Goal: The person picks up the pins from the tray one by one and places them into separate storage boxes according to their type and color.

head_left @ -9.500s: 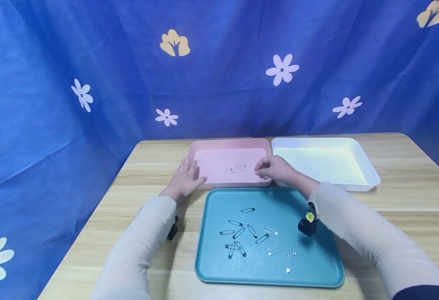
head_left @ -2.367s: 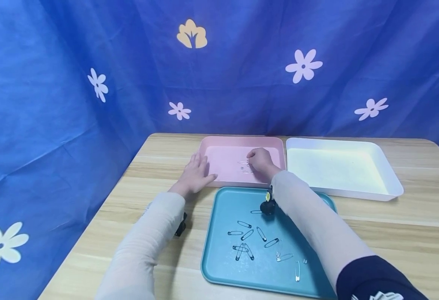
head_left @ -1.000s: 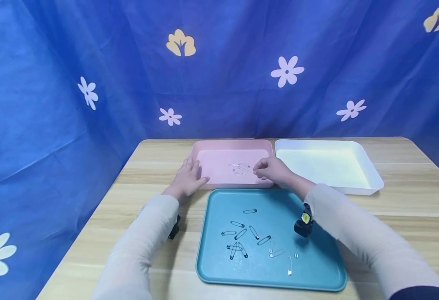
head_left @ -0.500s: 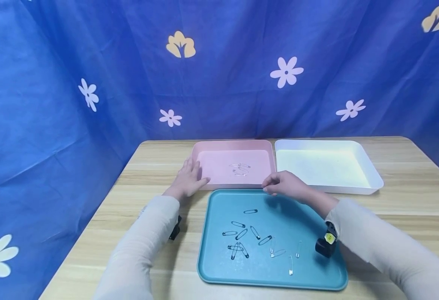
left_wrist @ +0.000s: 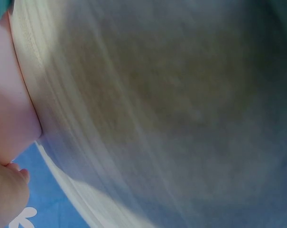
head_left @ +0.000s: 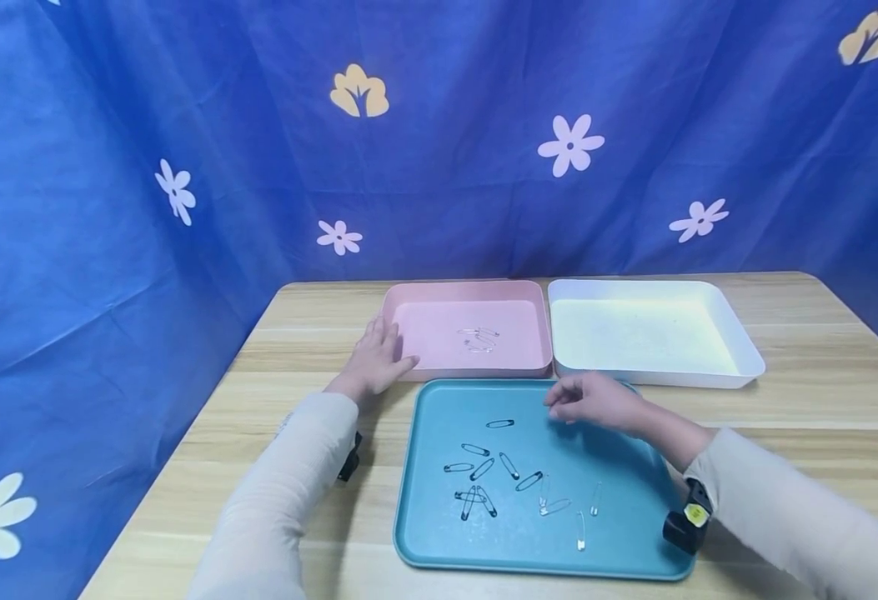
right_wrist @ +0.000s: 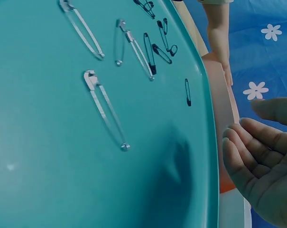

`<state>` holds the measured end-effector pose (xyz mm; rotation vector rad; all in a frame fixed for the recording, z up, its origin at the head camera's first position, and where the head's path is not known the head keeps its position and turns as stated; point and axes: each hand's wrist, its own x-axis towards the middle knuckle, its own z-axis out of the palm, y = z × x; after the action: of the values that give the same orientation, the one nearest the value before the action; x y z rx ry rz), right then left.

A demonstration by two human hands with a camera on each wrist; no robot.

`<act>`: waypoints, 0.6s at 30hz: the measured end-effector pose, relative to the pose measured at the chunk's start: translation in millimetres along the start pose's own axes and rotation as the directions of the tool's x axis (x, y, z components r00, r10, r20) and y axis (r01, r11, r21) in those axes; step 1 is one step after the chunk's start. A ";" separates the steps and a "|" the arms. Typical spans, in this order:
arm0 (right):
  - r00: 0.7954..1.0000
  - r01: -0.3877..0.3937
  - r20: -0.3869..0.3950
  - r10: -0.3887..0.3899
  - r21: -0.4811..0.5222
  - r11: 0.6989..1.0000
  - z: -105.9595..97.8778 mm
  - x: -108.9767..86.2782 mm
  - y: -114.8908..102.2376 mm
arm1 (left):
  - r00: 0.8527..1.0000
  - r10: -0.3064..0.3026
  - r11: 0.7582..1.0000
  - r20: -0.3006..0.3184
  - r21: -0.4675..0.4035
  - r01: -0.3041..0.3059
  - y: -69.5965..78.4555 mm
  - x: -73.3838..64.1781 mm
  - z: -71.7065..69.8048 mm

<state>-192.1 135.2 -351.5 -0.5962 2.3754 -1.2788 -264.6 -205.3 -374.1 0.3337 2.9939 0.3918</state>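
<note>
My right hand [head_left: 592, 400] hovers over the far right part of the teal tray [head_left: 619, 558]. Its fingers are loosely bent, and the right wrist view shows nothing in the palm [right_wrist: 276, 185]. Below it in the tray lie several silver safety pins [head_left: 580, 530], with several black safety pins [head_left: 509, 466] to their left. My left hand [head_left: 373, 358] rests with spread fingers against the left side of the pink box [head_left: 476, 372]. Several silver safety pins [head_left: 479, 340] lie together inside that box. The left wrist view catches only part of the left hand [left_wrist: 8, 194].
A white box [head_left: 656, 377] stands right of the pink one, close beside it. Both are behind the teal tray on a wooden table [head_left: 821, 400]. A blue flowered curtain [head_left: 439, 167] hangs behind the table and along its left side.
A silver safety pin has left the teal tray, and the pink box holds one more. My right hand has drawn back from the pink box over the tray; the left stays put.
</note>
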 end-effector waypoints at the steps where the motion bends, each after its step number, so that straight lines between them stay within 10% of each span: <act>1: 1.000 0.009 0.010 -0.009 -0.003 1.000 0.0 -1.9 1.3 | 1.000 -0.003 1.000 0.002 -0.003 0.003 -0.1 0.1 0.0; 18: 0.989 0.088 0.124 -0.082 -0.044 0.995 9.4 -33.5 27.5 | 1.000 0.006 1.000 0.002 -0.008 -0.006 -1.4 -0.1 1.0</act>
<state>-164.3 160.1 -375.5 -0.7762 2.3085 -1.1852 -264.6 -206.3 -375.4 0.3419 2.9893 0.4044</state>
